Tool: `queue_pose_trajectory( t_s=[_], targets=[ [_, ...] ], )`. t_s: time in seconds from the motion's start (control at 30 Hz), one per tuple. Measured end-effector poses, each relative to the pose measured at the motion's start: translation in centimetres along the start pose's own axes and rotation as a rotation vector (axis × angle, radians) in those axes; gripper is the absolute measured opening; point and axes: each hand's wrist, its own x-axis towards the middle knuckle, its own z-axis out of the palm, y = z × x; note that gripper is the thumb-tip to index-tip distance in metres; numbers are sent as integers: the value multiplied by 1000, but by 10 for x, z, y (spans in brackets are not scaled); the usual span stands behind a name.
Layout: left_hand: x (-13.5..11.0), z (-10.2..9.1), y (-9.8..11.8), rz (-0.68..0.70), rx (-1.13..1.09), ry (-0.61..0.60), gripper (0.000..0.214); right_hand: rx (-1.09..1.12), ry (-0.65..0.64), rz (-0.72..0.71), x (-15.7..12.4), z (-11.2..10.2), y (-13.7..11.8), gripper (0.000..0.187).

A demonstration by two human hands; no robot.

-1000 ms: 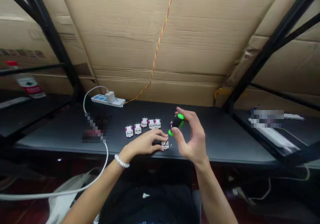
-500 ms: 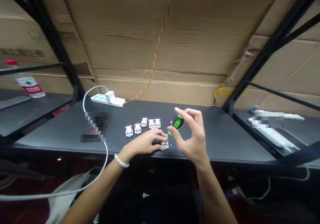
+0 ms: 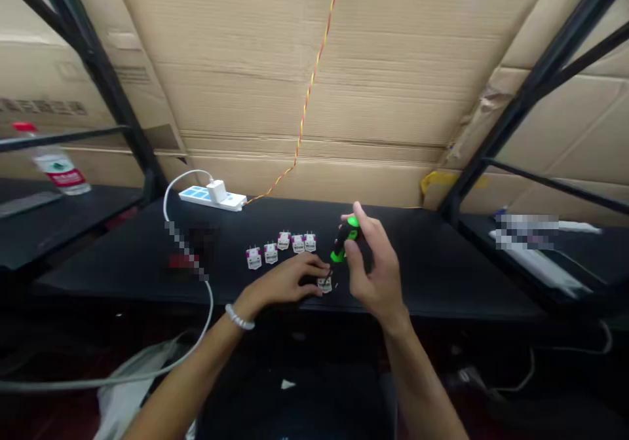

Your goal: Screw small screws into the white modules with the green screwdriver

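My left hand [image 3: 289,279] lies low over the desk's front part, thumb and fingers closed on the sides of a small white plug-like part [image 3: 325,285]. In my right hand [image 3: 378,276] is a black-and-green screwdriver [image 3: 346,236], its handle between thumb and fingers. The shaft slants down to the left and its tip meets the white part. Left of it stand several similar white-and-purple parts with metal prongs, among them a front one [image 3: 253,257] and a back one [image 3: 284,239]. A tiny light piece lies right of the held part.
Behind on the black desk [image 3: 442,276] sits a white power strip [image 3: 194,195] with a charger [image 3: 217,190]. Its white cable [image 3: 210,309] hangs over the front edge at left. A twisted red-yellow wire [image 3: 307,99] runs up the cardboard wall. Black frame posts flank both sides.
My right fingers have shifted around the screwdriver handle, and the handle stands slightly differently. My left hand and the white part have stayed put. The picture's brightness has changed.
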Motion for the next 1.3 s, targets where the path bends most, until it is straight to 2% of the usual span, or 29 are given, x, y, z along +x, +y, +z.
queue_pose_trajectory(
  t_s=[0.1,0.3,0.53,0.73,0.9,1.07,1.3],
  targets=[
    [0,-1,1,11,2,0,28,67,-54,6,0,-1,-1,60],
    [0,0,1,-10,3,2,23,-93,117,-60,2,-2,-3,46],
    [0,0,-1,5,-8,1,32,65,-23,-15,1,-6,0,54],
    [0,0,0,-4,-14,3,26,-98,76,-50,2,-4,-1,46],
    [0,0,0,-4,-11,-2,32,-6,-15,-28,2,-5,1,56],
    [0,0,-1,-1,-11,3,28,-136,68,-34,2,-5,1,49],
    [1,-1,1,-5,-5,-1,32,-42,38,-12,2,-4,3,58]
  ],
)
